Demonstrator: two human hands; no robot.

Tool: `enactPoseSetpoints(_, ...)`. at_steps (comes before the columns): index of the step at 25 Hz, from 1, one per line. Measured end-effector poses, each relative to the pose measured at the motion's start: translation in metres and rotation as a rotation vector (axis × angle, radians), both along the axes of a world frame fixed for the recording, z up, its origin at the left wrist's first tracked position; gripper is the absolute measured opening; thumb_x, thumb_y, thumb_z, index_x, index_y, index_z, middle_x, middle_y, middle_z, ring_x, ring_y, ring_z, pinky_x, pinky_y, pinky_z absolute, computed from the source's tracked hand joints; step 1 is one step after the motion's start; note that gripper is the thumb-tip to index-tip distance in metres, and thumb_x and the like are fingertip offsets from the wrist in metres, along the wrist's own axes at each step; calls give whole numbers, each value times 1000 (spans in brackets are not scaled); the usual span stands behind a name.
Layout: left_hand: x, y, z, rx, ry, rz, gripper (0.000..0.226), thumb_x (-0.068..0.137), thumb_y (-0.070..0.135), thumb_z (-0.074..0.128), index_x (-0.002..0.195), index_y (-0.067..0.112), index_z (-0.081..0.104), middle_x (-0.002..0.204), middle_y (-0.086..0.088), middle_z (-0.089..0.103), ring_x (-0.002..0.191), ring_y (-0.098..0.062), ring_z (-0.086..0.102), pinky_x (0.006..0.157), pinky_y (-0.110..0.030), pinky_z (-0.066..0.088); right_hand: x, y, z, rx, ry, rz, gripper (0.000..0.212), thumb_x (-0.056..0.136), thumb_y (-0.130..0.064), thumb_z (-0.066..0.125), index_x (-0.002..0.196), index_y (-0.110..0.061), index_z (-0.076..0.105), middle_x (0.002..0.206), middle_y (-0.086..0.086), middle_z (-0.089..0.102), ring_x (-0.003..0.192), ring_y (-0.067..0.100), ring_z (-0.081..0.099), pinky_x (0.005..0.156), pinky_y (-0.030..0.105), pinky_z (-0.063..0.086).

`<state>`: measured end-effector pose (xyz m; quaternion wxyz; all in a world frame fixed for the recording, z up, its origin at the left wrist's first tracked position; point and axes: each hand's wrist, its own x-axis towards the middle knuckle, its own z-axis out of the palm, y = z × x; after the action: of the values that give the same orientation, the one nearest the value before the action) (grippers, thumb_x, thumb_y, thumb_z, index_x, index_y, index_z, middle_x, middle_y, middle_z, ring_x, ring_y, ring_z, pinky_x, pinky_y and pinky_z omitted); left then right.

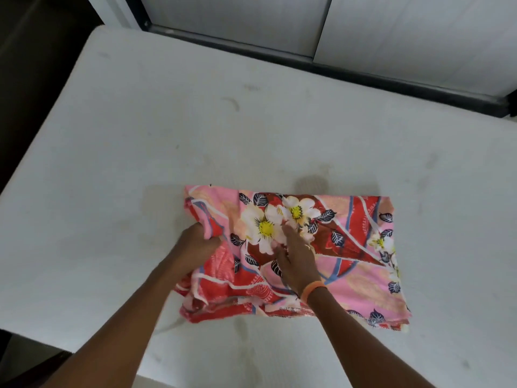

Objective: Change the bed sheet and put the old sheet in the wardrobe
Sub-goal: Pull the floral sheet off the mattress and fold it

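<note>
A folded sheet (355,247), pink and red with white flowers and dark leaves, lies on the bare white mattress (195,130). My left hand (195,242) grips the sheet's left edge, with a fold of cloth pinched between thumb and fingers. My right hand (296,259) rests flat on the middle of the sheet, fingers spread over a white flower. An orange band sits on my right wrist.
The mattress is white with faint stains. Its far edge meets a dark frame (363,77) and white panels (251,21) behind. Dark floor (33,79) shows to the left of the bed and at the lower left corner.
</note>
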<state>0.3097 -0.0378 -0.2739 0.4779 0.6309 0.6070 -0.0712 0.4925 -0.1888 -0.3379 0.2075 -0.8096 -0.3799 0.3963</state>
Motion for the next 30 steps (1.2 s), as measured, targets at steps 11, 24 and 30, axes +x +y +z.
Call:
enactPoseSetpoints(11,230,-133,33,-573,-411,-456,58,78,9,71,131,16,50,116,-11,59,102,-31,67,79,-36,61,165,-68,71,90,688,-556,47,85,-49,69,101,-4,70,101,27,68,90,37,64,86,48,50)
enactPoseSetpoints(24,145,-121,-46,-379,-230,196,68,47,57,92,97,17,70,91,1,77,81,-14,73,80,-41,60,191,-136,0,-408,-18,-533,33,89,-25,65,114,-4,67,109,17,65,101,32,61,93,40,48)
enactPoseSetpoints(30,161,-131,-50,-462,-267,432,64,41,34,97,99,16,74,88,-3,78,83,-27,75,85,-48,59,162,-122,-14,-15,283,-851,89,63,-48,87,128,-2,46,126,10,55,108,23,56,100,45,47)
